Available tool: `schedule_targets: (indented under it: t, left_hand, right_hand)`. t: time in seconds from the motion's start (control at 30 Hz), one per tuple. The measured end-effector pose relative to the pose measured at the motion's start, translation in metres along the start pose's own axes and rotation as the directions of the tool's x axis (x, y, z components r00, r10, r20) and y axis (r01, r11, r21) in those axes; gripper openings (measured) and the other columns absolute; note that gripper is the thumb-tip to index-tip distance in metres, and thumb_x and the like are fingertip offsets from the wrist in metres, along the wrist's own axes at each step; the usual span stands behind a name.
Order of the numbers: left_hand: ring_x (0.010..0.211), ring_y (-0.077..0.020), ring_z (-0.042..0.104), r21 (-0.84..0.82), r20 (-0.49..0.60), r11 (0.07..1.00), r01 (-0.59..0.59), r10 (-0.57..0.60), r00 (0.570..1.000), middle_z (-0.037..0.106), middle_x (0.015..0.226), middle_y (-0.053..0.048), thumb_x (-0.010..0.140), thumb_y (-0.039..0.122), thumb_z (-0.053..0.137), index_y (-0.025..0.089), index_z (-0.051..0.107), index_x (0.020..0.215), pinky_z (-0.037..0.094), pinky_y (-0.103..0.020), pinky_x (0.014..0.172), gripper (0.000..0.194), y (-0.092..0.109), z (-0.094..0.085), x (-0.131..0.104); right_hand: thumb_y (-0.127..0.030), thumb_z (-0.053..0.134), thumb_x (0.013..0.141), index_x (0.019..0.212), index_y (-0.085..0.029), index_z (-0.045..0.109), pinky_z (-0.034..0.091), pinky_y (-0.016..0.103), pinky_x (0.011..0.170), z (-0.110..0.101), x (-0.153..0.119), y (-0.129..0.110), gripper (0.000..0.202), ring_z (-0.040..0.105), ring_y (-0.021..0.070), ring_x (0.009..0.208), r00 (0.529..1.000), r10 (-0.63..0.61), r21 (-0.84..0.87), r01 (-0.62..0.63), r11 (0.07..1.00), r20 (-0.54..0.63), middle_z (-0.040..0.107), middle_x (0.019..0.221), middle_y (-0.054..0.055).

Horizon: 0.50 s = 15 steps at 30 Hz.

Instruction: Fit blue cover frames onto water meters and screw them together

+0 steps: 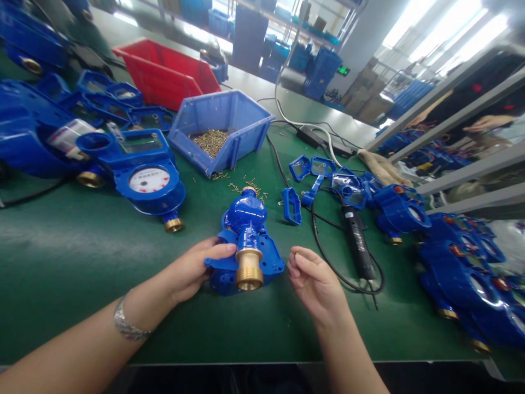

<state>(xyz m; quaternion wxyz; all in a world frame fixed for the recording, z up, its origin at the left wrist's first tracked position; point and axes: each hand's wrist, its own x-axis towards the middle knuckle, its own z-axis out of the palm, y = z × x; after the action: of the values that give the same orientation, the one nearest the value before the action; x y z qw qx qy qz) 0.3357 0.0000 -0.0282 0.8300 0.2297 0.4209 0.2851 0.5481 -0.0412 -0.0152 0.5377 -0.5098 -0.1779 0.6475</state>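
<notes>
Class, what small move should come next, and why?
Probably ease the right hand left to the nearest corner of the meter: it seems to pinch a tiny piece, that corner has holes, and the left hand holds the meter.

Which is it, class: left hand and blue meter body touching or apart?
Touching: in the head view, the left hand grips the blue meter body, thumb on top.

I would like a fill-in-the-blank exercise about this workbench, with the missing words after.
The left hand grips a meter whose body is coloured ____.
A metal bracelet circles the ____ wrist.
Beside the bin of screws stands a bin coloured ____.
The electric screwdriver lies nearer the ____ hand.

blue; left; red; right
</notes>
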Motion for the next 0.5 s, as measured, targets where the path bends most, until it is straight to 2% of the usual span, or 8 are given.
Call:
schedule_targets:
  t: [0.1, 0.2, 0.3, 0.37, 0.43, 0.5]
  left_hand:
    - [0.077, -0.0213, 0.069, -0.005, -0.015, 1.000, -0.007, 0.007, 1.000, 0.074, 0.082, -0.008, 0.061, 0.034, 0.077, 0.012, 0.068, 0.091, 0.052, -0.027, 0.069, 0.038, 0.000, 0.000, 0.001]
    - [0.076, -0.0218, 0.069, -0.007, -0.026, 1.000, 0.001, -0.001, 1.000, 0.074, 0.085, -0.009, 0.061, 0.033, 0.077, 0.012, 0.068, 0.094, 0.052, -0.027, 0.068, 0.040, 0.001, 0.001, 0.001]
    - [0.081, -0.0236, 0.069, -0.004, -0.013, 1.000, 0.006, -0.006, 1.000, 0.074, 0.091, -0.010, 0.061, 0.034, 0.077, 0.012, 0.067, 0.099, 0.052, -0.027, 0.068, 0.045, 0.002, 0.001, 0.001]
    - [0.084, -0.0235, 0.068, 0.000, 0.003, 1.000, 0.001, -0.001, 1.000, 0.074, 0.093, -0.011, 0.062, 0.034, 0.076, 0.011, 0.068, 0.099, 0.051, -0.026, 0.068, 0.045, 0.002, 0.001, 0.001]
    - [0.083, -0.0227, 0.068, 0.001, 0.018, 1.000, -0.003, 0.003, 1.000, 0.074, 0.094, -0.011, 0.063, 0.034, 0.076, 0.011, 0.068, 0.098, 0.051, -0.026, 0.068, 0.043, 0.002, 0.000, 0.001]
    - [0.083, -0.0221, 0.069, -0.003, 0.028, 1.000, -0.005, 0.005, 1.000, 0.074, 0.094, -0.010, 0.063, 0.034, 0.076, 0.012, 0.068, 0.098, 0.051, -0.026, 0.069, 0.043, 0.001, 0.000, 0.000]
  right_hand:
    - [-0.020, 0.082, 0.053, 0.069, -0.014, 0.071, 0.028, 0.013, 0.033, 0.004, -0.006, -0.003, 0.020, 0.045, 0.0047, 0.041, 0.999, -0.032, -0.107, 0.031, 0.994, -0.002, 0.058, 0.052, -0.001]
    - [-0.020, 0.078, 0.059, 0.067, -0.015, 0.071, 0.031, 0.016, 0.040, 0.004, -0.007, -0.003, 0.011, 0.044, 0.0049, 0.044, 0.986, -0.166, -0.355, 0.164, 0.920, 0.024, 0.057, 0.055, -0.002]
    - [-0.023, 0.072, 0.065, 0.067, -0.016, 0.071, 0.039, 0.022, 0.052, 0.007, -0.010, -0.006, 0.007, 0.050, 0.0096, 0.055, 0.945, -0.304, -0.678, 0.304, 0.669, 0.123, 0.056, 0.061, 0.000]
    - [-0.025, 0.066, 0.071, 0.069, -0.016, 0.071, 0.039, 0.025, 0.055, 0.010, -0.013, -0.011, 0.010, 0.051, 0.0121, 0.058, 0.927, -0.330, -0.805, 0.331, 0.492, 0.179, 0.056, 0.062, 0.001]
    - [-0.025, 0.060, 0.076, 0.072, -0.016, 0.072, 0.038, 0.027, 0.056, 0.014, -0.018, -0.017, 0.016, 0.052, 0.0132, 0.059, 0.920, -0.301, -0.873, 0.350, 0.340, 0.252, 0.055, 0.062, 0.002]
    - [-0.024, 0.057, 0.079, 0.079, -0.019, 0.074, 0.039, 0.027, 0.058, 0.014, -0.021, -0.023, 0.018, 0.052, 0.0130, 0.060, 0.927, -0.229, -0.890, 0.356, 0.286, 0.297, 0.055, 0.062, 0.001]
